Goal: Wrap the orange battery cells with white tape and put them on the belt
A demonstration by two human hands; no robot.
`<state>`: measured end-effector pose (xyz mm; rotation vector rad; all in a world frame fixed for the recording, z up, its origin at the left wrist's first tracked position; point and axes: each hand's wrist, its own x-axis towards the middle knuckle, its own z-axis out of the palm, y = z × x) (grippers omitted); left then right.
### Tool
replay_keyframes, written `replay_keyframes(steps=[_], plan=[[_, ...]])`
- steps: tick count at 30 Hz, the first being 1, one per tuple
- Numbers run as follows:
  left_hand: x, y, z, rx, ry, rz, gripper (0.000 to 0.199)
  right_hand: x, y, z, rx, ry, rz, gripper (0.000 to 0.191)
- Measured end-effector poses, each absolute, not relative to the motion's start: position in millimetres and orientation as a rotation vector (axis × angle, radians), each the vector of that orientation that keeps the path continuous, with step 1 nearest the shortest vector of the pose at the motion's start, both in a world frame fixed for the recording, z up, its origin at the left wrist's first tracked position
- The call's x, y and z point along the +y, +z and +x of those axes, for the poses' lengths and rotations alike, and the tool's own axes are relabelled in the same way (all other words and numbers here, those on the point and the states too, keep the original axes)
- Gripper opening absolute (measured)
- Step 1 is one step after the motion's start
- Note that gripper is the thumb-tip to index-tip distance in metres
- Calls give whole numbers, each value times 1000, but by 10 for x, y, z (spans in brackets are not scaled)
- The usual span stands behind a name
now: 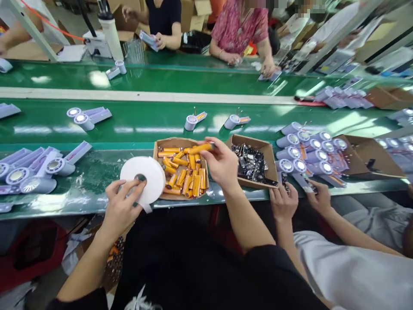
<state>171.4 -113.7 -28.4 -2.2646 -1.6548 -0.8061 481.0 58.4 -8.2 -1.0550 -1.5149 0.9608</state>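
My left hand (124, 206) grips a white roll of tape (151, 178), its fingers at the roll's central hole. A loose end of tape hangs from the roll's lower edge. Just right of the roll is a cardboard box (158, 160) holding several orange battery cells (180, 177). Above that box's right side, my right hand (222, 165) pinches one orange battery (202, 148) between thumb and fingers, the cell lying nearly level.
Lilac fan bodies (314, 148) cluster right, others (35, 170) left. A box of black circuit boards (253, 161) stands beside my right forearm. A co-worker's hands (284, 200) work at the right edge. Two fan bodies (191, 122) lie on the green belt (145, 116). People sit opposite.
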Motion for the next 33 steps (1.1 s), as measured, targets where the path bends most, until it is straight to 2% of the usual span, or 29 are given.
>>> replay_keyframes(steps=[3, 7, 12, 14, 17, 22, 28, 33], plan=[[-1129, -259, 1586, -1708, -788, -2217, 51, 540, -64, 4844, -1529, 941, -1070, 37], [-1148, -248, 1511, -1699, -809, -2169, 54, 349, 59, 4859, -1340, 1041, -799, 39], [-1191, -219, 1682, -1565, -762, -2396, 72, 199, 192, 4731, -1390, 1478, -807, 64], [-1183, -156, 1747, -1466, -725, -2427, 72, 167, 243, 4707, -1502, 1444, -847, 63], [-1142, -31, 1798, -1317, -692, -2456, 60, 117, 319, 4720, -1726, 1249, -908, 54], [-1105, 81, 1813, -1213, -598, -2498, 53, 58, 335, 4744, -1939, 1007, -928, 74], [-1101, 117, 1803, -1163, -529, -2517, 51, 76, 344, 4719, -2188, 845, -968, 58], [-1062, 209, 1831, -1140, -436, -2517, 60, 65, 424, 4800, -2339, 975, -839, 40]])
